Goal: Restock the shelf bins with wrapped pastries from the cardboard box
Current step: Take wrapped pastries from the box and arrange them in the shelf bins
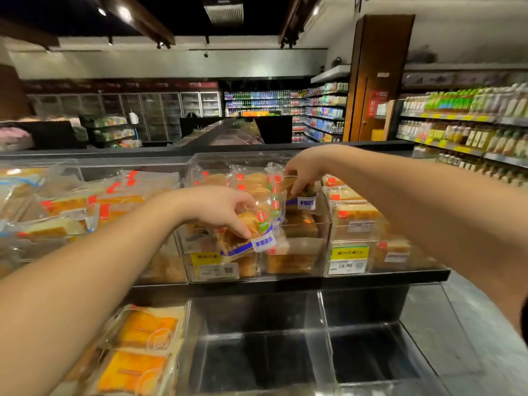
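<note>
Hands (pixel 217 207) grip wrapped pastries (pixel 251 224) over clear shelf bins (pixel 323 252).

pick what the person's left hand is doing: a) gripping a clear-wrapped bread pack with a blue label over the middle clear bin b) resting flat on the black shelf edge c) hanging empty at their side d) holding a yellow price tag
a: the left hand curls its fingers round the clear-wrapped bread pack with the blue label, above the middle clear plastic bin.

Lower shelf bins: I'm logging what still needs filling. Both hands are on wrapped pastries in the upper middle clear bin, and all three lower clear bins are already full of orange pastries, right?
Not all three. The head view shows only the lower left clear bin holding orange wrapped pastries; the two beside it are empty. The left hand and right hand do hold wrapped pastries in the upper middle clear bin.
</note>
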Demonstrator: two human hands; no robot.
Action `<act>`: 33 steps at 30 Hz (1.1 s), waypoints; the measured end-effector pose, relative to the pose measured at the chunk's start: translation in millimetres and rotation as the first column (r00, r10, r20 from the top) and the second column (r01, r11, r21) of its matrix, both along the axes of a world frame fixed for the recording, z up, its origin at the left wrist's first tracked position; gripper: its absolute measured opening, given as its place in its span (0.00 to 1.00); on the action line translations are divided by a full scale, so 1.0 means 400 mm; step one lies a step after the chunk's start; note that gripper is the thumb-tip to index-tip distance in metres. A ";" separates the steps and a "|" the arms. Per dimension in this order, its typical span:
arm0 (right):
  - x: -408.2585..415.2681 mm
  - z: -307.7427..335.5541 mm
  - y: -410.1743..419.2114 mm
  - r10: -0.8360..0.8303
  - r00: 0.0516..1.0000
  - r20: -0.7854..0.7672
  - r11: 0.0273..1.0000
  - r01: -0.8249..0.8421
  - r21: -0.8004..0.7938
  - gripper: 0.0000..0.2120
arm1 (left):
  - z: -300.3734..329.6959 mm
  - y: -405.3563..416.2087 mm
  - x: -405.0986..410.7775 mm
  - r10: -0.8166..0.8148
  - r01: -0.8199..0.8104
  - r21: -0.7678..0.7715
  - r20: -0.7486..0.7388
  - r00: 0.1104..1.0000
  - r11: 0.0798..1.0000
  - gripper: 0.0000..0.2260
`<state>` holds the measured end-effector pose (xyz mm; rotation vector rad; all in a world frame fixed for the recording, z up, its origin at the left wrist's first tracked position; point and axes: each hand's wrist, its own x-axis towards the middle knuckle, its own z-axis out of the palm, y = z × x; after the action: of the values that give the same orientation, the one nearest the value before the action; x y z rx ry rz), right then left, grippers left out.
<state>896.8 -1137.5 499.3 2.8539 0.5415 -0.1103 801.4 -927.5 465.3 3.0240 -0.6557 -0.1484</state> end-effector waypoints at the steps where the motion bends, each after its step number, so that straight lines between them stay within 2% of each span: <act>1: -0.004 -0.001 -0.008 0.023 1.000 -0.007 1.000 -0.023 -0.004 0.22 | 0.002 -0.002 -0.001 0.006 -0.006 0.007 0.001 1.000 1.000 0.31; 10: 0.007 -0.047 -0.025 0.083 0.996 -0.014 0.996 -0.084 -0.038 0.27 | 0.015 -0.018 -0.012 0.033 -0.032 0.024 -0.037 0.999 0.999 0.31; 15: 0.011 -0.047 -0.046 0.133 0.963 0.233 0.990 -0.142 0.023 0.37 | 0.008 -0.026 -0.016 0.027 -0.025 0.026 -0.078 0.997 0.999 0.30; 18: 0.001 -0.052 -0.065 0.105 0.972 0.209 0.982 -0.135 0.133 0.31 | 0.004 -0.024 -0.017 0.024 -0.021 0.041 -0.067 0.997 0.999 0.30; 22: 0.002 -0.074 -0.074 0.133 0.969 0.210 0.976 -0.165 0.143 0.27 | 0.012 -0.018 -0.021 0.038 -0.037 0.031 -0.048 0.998 0.999 0.30; 25: 0.000 -0.080 -0.082 0.132 0.975 0.181 0.969 -0.166 0.184 0.29 | 0.038 -0.020 -0.030 0.031 -0.034 -0.082 -0.039 0.999 0.996 0.25; 27: -0.008 -0.069 -0.096 0.120 0.974 0.191 0.961 -0.163 0.224 0.31 | 0.055 -0.026 -0.026 0.010 -0.026 -0.257 -0.065 0.998 0.966 0.24; 29: -0.023 -0.047 -0.122 0.104 0.963 0.249 0.930 -0.183 0.318 0.28 | 0.069 -0.045 -0.026 -0.068 0.004 -0.483 -0.114 0.991 0.876 0.22; 31: -0.054 -0.019 -0.159 0.052 0.959 0.277 0.834 -0.194 0.517 0.22 | 0.075 -0.075 -0.015 -0.148 0.008 -0.664 -0.155 0.977 0.747 0.19; 33: -0.099 0.003 -0.193 -0.012 0.976 0.219 0.652 -0.159 0.741 0.19 | 0.074 -0.112 0.005 -0.166 0.010 -0.732 -0.141 0.976 0.682 0.19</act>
<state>857.4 -1214.5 500.4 3.5709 0.8113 0.5702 803.3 -972.5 494.9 2.1659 -0.6425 -0.1428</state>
